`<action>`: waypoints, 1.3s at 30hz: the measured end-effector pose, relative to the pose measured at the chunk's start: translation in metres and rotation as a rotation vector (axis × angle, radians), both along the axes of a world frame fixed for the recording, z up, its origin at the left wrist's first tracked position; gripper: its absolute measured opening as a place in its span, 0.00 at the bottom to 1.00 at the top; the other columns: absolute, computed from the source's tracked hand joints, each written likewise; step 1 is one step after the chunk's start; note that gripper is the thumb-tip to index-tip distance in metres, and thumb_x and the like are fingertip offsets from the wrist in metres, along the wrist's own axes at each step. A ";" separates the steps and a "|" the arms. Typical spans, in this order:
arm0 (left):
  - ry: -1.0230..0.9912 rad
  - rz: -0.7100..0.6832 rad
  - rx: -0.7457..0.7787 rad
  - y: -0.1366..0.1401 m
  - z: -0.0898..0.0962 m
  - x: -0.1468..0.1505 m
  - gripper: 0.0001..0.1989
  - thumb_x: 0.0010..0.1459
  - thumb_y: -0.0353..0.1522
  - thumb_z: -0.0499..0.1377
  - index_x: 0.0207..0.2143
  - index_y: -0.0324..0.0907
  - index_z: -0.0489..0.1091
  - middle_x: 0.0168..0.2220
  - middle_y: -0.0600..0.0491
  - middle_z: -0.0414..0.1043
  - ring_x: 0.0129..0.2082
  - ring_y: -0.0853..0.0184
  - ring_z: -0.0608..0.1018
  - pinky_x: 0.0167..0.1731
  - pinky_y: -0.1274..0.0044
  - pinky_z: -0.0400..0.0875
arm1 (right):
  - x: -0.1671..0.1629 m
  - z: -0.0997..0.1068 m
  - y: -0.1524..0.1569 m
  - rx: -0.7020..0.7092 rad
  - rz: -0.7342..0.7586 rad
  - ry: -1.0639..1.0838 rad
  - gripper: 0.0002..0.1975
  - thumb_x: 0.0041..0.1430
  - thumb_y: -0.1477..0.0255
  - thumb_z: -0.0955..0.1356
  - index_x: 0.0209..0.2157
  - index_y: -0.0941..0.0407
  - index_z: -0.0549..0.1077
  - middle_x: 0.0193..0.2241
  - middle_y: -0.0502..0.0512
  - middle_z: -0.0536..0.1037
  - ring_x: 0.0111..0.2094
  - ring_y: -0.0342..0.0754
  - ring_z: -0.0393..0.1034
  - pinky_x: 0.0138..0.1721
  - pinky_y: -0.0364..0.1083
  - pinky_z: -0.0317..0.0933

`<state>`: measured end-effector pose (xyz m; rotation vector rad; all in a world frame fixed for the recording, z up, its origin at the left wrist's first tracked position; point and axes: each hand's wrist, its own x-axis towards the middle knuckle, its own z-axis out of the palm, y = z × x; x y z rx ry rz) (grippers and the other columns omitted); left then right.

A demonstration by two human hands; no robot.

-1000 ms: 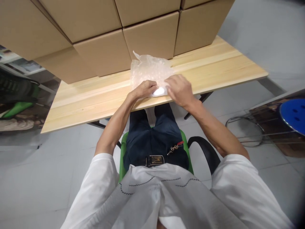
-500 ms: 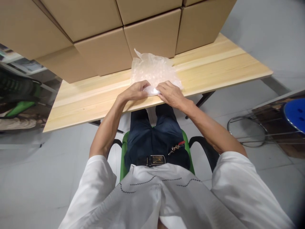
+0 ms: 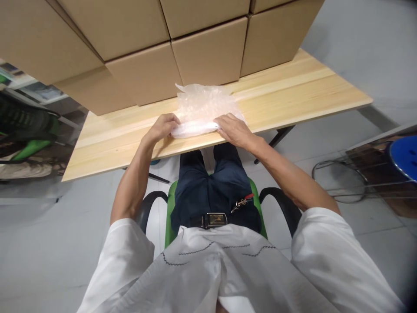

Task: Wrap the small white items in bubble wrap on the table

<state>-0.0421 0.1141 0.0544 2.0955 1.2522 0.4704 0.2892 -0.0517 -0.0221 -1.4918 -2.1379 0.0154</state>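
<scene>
The crinkled sheet point(image 3: 206, 104) is translucent plastic, the tabletop point(image 3: 293, 93) wood.

No readable text; belt buckle markings point(image 3: 216, 220) too small to make out.

This looks like a workroom or small storeroom rather than a home, though which of the two is hard to tell. Plain brown boxes point(image 3: 208, 56), all much alike, stand packed side by side and in tiers along the back of a bare-wood counter point(image 3: 299, 95) on dark metal legs. A sheet of clear wrap point(image 3: 206, 104) lies in front of them. The floor point(image 3: 48, 243) is pale grey tile. At the counter stands a green chair point(image 3: 171, 224) with black arms; another chair point(image 3: 28, 117), black and green, is at the left near a cluttered shelf point(image 3: 24, 82), its contents blurred. A blue stool point(image 3: 405, 152) shows at the right edge.
</scene>
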 end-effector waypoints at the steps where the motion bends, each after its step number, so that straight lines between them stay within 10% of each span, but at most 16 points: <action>1: 0.023 0.043 0.110 -0.004 0.000 -0.006 0.08 0.58 0.40 0.66 0.40 0.49 0.78 0.31 0.51 0.76 0.35 0.56 0.79 0.40 0.65 0.79 | 0.000 0.001 0.000 -0.009 0.000 -0.004 0.23 0.82 0.71 0.66 0.71 0.54 0.82 0.67 0.73 0.87 0.68 0.74 0.75 0.70 0.69 0.74; 4: 0.034 0.020 0.471 -0.028 -0.002 -0.003 0.13 0.75 0.45 0.64 0.53 0.48 0.81 0.50 0.42 0.87 0.56 0.46 0.86 0.64 0.55 0.84 | 0.001 0.005 0.003 -0.034 -0.002 -0.021 0.22 0.82 0.70 0.67 0.69 0.55 0.83 0.66 0.74 0.88 0.67 0.75 0.75 0.70 0.69 0.74; 8: 0.164 -0.391 0.584 -0.065 -0.018 0.043 0.30 0.81 0.54 0.64 0.71 0.44 0.80 0.70 0.32 0.85 0.74 0.37 0.83 0.76 0.50 0.78 | 0.003 0.015 0.008 -0.060 -0.009 -0.051 0.20 0.84 0.66 0.68 0.66 0.55 0.85 0.63 0.74 0.89 0.65 0.75 0.79 0.67 0.68 0.74; 14: 0.220 -0.436 0.526 -0.060 -0.039 0.081 0.27 0.88 0.46 0.55 0.75 0.42 0.79 0.68 0.31 0.88 0.68 0.40 0.87 0.70 0.54 0.80 | 0.013 0.029 0.012 -0.122 0.038 0.034 0.24 0.88 0.55 0.67 0.66 0.54 0.86 0.64 0.70 0.93 0.63 0.70 0.84 0.63 0.60 0.74; 26: 0.156 -0.594 0.138 -0.006 0.010 0.118 0.18 0.81 0.39 0.59 0.36 0.44 0.80 0.32 0.52 0.78 0.36 0.61 0.78 0.43 0.69 0.72 | 0.019 0.030 0.005 0.074 -0.103 -0.060 0.23 0.86 0.66 0.68 0.73 0.55 0.85 0.70 0.72 0.87 0.69 0.75 0.78 0.70 0.69 0.72; 31: 0.182 -0.588 0.153 -0.002 0.007 0.124 0.16 0.81 0.36 0.58 0.46 0.41 0.86 0.41 0.49 0.87 0.44 0.58 0.84 0.51 0.68 0.78 | -0.008 0.021 0.001 0.072 -0.016 -0.143 0.27 0.80 0.76 0.69 0.75 0.58 0.83 0.70 0.74 0.87 0.67 0.75 0.76 0.69 0.69 0.72; 39: 0.280 -0.452 0.621 -0.039 -0.020 0.093 0.22 0.85 0.45 0.62 0.69 0.43 0.83 0.67 0.32 0.85 0.70 0.38 0.84 0.78 0.48 0.74 | 0.004 0.033 0.027 -0.052 -0.079 -0.081 0.21 0.87 0.68 0.68 0.69 0.55 0.87 0.67 0.71 0.90 0.67 0.72 0.79 0.68 0.65 0.73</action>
